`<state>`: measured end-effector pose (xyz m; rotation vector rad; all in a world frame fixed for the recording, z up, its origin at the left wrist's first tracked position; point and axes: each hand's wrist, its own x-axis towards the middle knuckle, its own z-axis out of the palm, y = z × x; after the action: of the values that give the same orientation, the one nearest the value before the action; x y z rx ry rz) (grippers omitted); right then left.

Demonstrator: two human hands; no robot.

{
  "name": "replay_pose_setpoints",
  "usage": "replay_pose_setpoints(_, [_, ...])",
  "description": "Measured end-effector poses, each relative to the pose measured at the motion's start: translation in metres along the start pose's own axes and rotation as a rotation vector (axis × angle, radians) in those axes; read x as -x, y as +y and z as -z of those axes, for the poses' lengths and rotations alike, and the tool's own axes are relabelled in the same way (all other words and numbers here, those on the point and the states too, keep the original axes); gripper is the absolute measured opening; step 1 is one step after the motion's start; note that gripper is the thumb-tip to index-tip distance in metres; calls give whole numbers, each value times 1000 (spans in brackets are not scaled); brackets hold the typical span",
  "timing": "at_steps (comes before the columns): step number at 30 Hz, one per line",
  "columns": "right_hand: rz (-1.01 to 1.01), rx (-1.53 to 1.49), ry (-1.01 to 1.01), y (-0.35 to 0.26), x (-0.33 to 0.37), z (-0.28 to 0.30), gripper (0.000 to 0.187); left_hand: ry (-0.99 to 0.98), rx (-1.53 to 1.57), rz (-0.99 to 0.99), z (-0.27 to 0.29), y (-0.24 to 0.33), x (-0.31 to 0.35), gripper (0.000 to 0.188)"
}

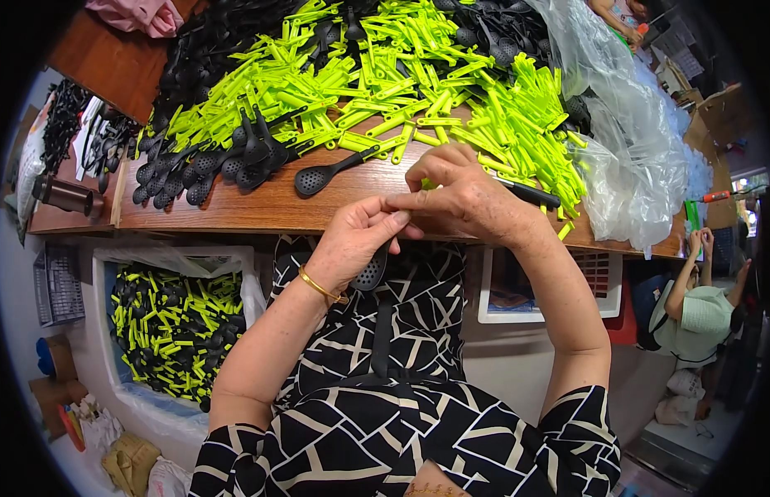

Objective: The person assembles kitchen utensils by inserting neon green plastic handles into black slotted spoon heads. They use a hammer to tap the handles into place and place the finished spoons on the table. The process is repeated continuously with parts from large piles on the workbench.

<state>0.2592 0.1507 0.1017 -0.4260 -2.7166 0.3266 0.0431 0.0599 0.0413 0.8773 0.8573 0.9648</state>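
Apparently left fingers (392, 224) pinched around black perforated spoon (370, 275); right fingers (418, 200) curled, grip unclear.

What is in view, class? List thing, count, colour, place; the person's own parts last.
table: one, brown, upper half
handles: many, lime, heaped on table
spoons: many, black, table's left and back
low spoon: one, black, below table edge, centre
stick: one, black, by right wrist
plastic: uncounted, clear, table's right end
tub: one, white, lower left
utensils: many, green and black, in tub
tray: one, white, below table, right
co-workers: at least two, one in pale green, right
clutter: uncounted, mixed, round edges
bracelet: one, gold, left wrist
dress: one, black and cream, bottom
left hand: one, bare, centre
right hand: one, bare, centre
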Motion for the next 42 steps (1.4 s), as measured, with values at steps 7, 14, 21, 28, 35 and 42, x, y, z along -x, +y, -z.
replay_pose_setpoints(7, [111,-151,-31,9,17,-15,35,-87,-16,108,9,-16,9,18])
replay_pose_setpoints(14, [117,-17,-1,6,21,-24,43,10,-8,100,11,-21,7,18])
replay_pose_setpoints(21, [-2,-20,291,-4,24,-24,55,123,75,81,13,-17,12,15])
replay_pose_setpoints(28, [-518,433,235,56,125,21,37,329,-159,34,26,-27,42,21])
replay_pose_setpoints(35, [-506,459,83,58,119,18,22,491,-21,71,24,-49,53,31])
replay_pose_setpoints(42, [-382,554,212,62,118,22,17,404,-52,119,17,-41,46,42])
